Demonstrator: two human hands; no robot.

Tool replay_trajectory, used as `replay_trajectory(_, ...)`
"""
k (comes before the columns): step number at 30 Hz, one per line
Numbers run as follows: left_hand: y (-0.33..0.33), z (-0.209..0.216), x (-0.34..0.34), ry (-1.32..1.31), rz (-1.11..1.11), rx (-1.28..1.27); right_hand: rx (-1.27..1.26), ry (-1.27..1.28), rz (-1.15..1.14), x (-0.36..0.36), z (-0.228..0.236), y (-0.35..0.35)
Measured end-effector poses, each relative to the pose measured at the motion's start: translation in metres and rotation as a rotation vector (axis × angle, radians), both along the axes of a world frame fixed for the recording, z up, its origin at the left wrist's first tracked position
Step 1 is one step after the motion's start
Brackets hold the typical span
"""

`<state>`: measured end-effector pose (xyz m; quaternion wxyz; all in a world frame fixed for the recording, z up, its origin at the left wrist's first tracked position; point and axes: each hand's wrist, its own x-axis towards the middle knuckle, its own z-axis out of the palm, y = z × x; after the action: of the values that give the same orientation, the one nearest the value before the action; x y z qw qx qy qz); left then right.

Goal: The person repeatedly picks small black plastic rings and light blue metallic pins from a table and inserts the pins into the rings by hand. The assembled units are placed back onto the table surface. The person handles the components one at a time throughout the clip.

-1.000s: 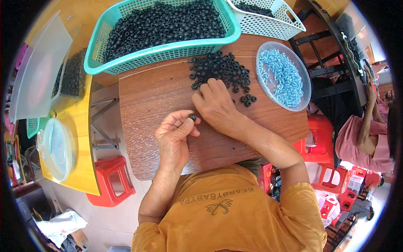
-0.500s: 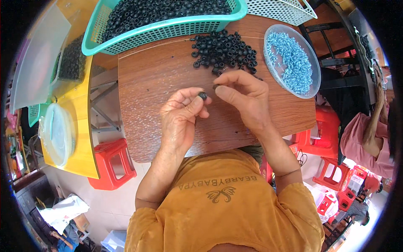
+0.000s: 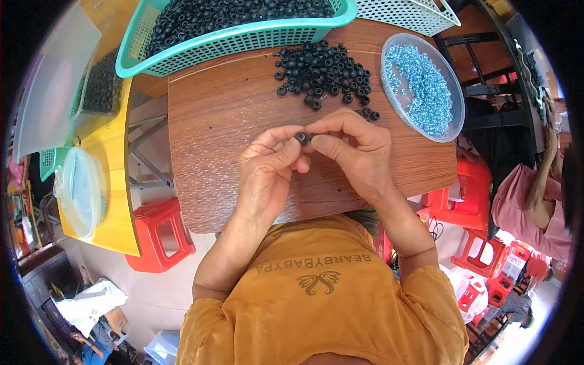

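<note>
My left hand [image 3: 264,170] is closed, pinching a small round black plastic part [image 3: 300,138] with a hole in its end between thumb and fingertips. From the other side, the thumb and forefinger of my right hand [image 3: 362,152] press together on a tiny dark piece, mostly hidden, right against that part. Both hands meet above the brown wood-grain table [image 3: 225,134]. Just beyond them lies a loose heap of similar black parts [image 3: 328,70], with a few strays [image 3: 367,114] near my right knuckles. To the right, a clear round tub [image 3: 389,91] holds many small shiny light-blue pieces.
A turquoise basket [image 3: 243,36] full of black parts stands at the table's far edge, beside a white basket [image 3: 407,17]. A yellow table [image 3: 118,225] with tubs is at left. Red stools [image 3: 159,234] flank the table. Another person's pink sleeve [image 3: 529,198] shows at right.
My right hand has moved left, closing the gap so its fingertips now meet the black part in my left hand. The left hand has turned the part slightly.
</note>
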<state>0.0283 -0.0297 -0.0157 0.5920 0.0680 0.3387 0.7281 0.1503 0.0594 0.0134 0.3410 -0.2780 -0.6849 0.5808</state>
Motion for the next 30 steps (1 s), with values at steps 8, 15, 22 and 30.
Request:
replay_trajectory(8, -0.0011, 0.004, 0.0013, 0.078, 0.019, -0.012, 0.016, -0.048, 0.003, -0.0011, 0.003, -0.0001)
replay_trajectory(15, -0.0015, 0.0017, 0.0027, 0.129, 0.033, -0.005, -0.044, -0.041, 0.009, 0.0016, 0.0011, -0.0002)
replay_trajectory(22, -0.002, 0.0018, 0.0028, 0.122, 0.017, -0.018, 0.109, -0.063, 0.021, 0.0058, -0.0016, 0.0026)
replay_trajectory(30, -0.0012, 0.0015, 0.0045, 0.139, 0.019, -0.043, 0.134, -0.078, 0.016, 0.0043, 0.0021, 0.0001)
